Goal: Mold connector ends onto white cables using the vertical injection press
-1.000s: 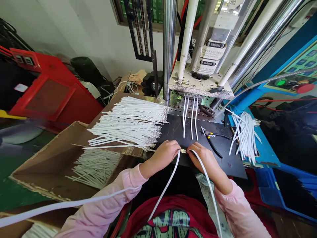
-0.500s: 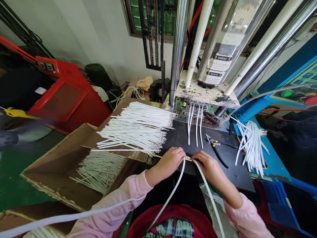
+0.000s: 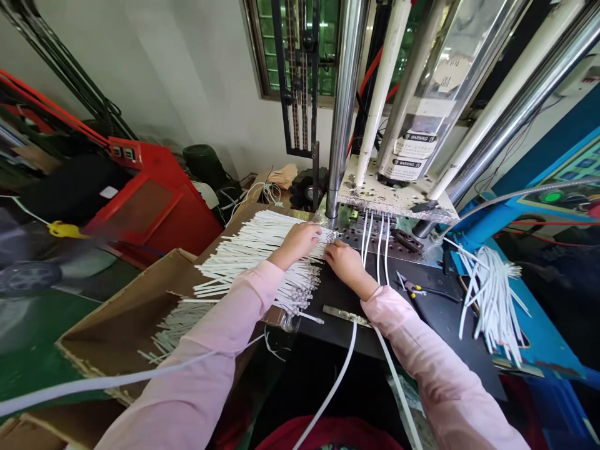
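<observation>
My left hand (image 3: 300,242) is over the right end of a wide pile of white cables (image 3: 248,244), fingers curled down among the cable ends. Close beside it, my right hand (image 3: 345,261) has its fingers bent at the pile's right edge. What the fingertips of either hand grip blends with the cables. Nearer to me, a narrow metal strip (image 3: 334,311) lies on the black tabletop, partly beside my right sleeve. Two long white cables run from it toward me. One loose cable end (image 3: 312,318) sticks out from the pile's front edge.
Ahead stands a press with a pale plate (image 3: 398,199); several white cables (image 3: 379,244) come out from under it. Pliers (image 3: 431,290) lie to the right, near another cable bundle (image 3: 492,294). At left are an open cardboard box (image 3: 103,331) and a red machine (image 3: 154,200).
Both hands have let go of the metal strip and moved forward to the right end of the cable pile. The strip now rests on the tabletop.
</observation>
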Tool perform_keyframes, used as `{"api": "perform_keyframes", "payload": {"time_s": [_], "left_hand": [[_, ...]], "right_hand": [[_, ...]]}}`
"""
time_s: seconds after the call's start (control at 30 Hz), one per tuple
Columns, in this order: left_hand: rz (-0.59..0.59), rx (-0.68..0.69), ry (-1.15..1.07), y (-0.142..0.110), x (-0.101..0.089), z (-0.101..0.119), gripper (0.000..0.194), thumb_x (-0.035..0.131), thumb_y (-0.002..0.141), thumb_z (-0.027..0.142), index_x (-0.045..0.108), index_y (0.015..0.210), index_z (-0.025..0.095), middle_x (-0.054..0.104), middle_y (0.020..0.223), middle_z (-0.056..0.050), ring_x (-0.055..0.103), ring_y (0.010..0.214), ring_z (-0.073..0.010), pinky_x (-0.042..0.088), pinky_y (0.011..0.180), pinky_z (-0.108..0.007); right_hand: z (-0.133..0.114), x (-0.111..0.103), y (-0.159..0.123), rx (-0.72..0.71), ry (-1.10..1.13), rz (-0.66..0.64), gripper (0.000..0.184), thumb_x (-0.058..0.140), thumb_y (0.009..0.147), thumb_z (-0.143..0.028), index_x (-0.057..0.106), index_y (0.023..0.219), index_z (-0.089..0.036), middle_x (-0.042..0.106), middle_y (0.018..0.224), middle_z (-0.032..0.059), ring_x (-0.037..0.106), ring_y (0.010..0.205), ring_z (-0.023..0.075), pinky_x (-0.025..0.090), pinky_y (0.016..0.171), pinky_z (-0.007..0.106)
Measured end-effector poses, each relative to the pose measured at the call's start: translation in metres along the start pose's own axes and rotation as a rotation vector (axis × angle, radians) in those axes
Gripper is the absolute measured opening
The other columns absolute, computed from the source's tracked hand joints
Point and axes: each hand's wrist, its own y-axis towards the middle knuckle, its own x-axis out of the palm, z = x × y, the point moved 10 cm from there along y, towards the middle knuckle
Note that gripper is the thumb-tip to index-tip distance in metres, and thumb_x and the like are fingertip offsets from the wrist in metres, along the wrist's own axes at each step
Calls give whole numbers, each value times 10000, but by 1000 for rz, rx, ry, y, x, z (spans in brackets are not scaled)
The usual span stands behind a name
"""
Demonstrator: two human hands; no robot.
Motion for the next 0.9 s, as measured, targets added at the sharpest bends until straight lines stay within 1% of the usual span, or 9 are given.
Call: {"api": "perform_keyframes", "payload": {"time_s": [0.13, 0.3, 0.4, 0.5, 0.63, 0.73, 0.8, 0.87, 0.9], "left_hand": [[12, 44, 27, 12, 9, 12, 165, 580, 888, 158, 728, 958, 176, 721, 1018, -88, 659, 1012, -258, 475, 931, -384], [32, 56, 26, 14, 13, 13, 213, 521, 930, 195, 716, 848, 173, 719, 960, -97, 659, 953, -256, 463, 890, -383], [53, 21, 4, 12, 8, 6, 199, 502, 937, 190, 695, 891, 188, 725, 934, -69, 660, 875, -222, 464, 820, -335], [82, -36, -11, 10, -2, -2, 192, 474, 936, 163, 664, 960, 180, 718, 876, -62, 647, 787, -200, 453, 747, -301], [96, -39, -16, 7, -8, 1, 166, 483, 918, 147, 647, 929, 176, 693, 821, -62, 634, 766, -208, 447, 733, -301], [121, -8, 3, 5, -11, 7, 159, 481, 909, 129, 635, 907, 169, 681, 836, -74, 636, 825, -222, 458, 792, -324], [199, 27, 15, 2, -25, 12, 146, 487, 901, 115, 622, 881, 168, 677, 852, -73, 634, 859, -218, 470, 831, -339], [358, 80, -39, -5, -56, 21, 138, 498, 902, 111, 607, 846, 172, 681, 874, -60, 636, 872, -196, 491, 844, -337], [460, 108, -94, -12, -77, 27, 137, 506, 912, 122, 604, 833, 175, 686, 884, -50, 640, 879, -182, 504, 846, -331]], "right_hand": [[0, 5, 1, 7, -53, -23, 214, 477, 998, -217, 683, 994, -160, 679, 1052, 119, 674, 920, 224, 487, 746, 284], [22, -2, -25, 26, -62, -73, 170, 492, 971, -164, 652, 1024, -135, 707, 912, 96, 679, 793, 195, 463, 698, 259], [43, -12, -48, 8, -21, -102, 150, 533, 941, -121, 658, 1010, -166, 708, 932, 59, 669, 835, 163, 456, 737, 232], [73, -37, -76, 28, -66, -7, 241, 510, 949, -104, 673, 1110, -179, 695, 998, 78, 650, 872, 182, 459, 760, 267], [108, -110, -133, 75, -170, 438, 258, 492, 978, -153, 728, 1070, -198, 688, 1021, 99, 626, 919, 221, 472, 835, 347], [126, -180, -214, 208, -186, 1047, 151, 613, 945, -213, 757, 991, -210, 683, 1016, 95, 619, 961, 255, 453, 924, 444], [134, -201, -270, 321, -126, 1382, 112, 672, 916, -248, 761, 962, -198, 674, 946, 102, 623, 932, 283, 460, 887, 477], [143, -201, -301, 434, 24, 1477, 143, 669, 918, -278, 745, 1000, -190, 678, 934, 105, 637, 906, 294, 481, 839, 469], [145, -194, -302, 472, 110, 1405, 158, 661, 923, -295, 733, 1019, -193, 688, 950, 101, 647, 895, 289, 493, 823, 455]]}}
